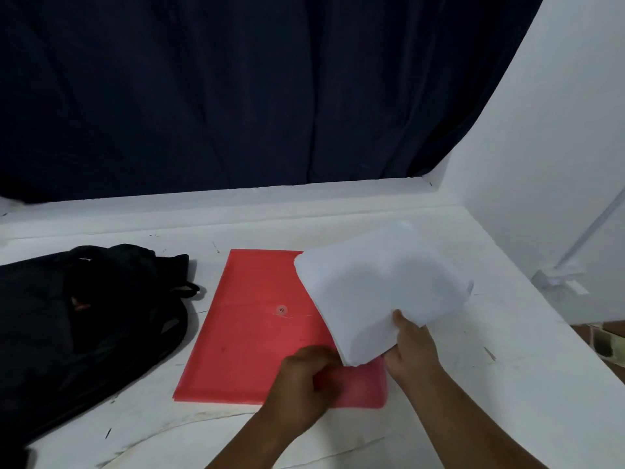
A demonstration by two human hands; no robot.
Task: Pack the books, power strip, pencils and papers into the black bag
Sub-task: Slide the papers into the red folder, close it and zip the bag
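Note:
A stack of white papers [375, 289] hangs lifted and bent above the right part of a red plastic folder [250, 333]. My right hand [411, 346] grips the stack at its near edge, thumb on top. My left hand [304, 380] lies on the folder's near right part, fingers curled at the folder's edge just under the papers. Whether it holds the folder flap is unclear. The black bag [84, 319] lies flat on the white table [473, 401] to the left of the folder.
A dark curtain [236, 89] hangs behind the table. A white wall [558, 147] rises at the right, with a small white object [558, 280] at its foot. The table's right edge drops off near a brownish floor patch [605, 340].

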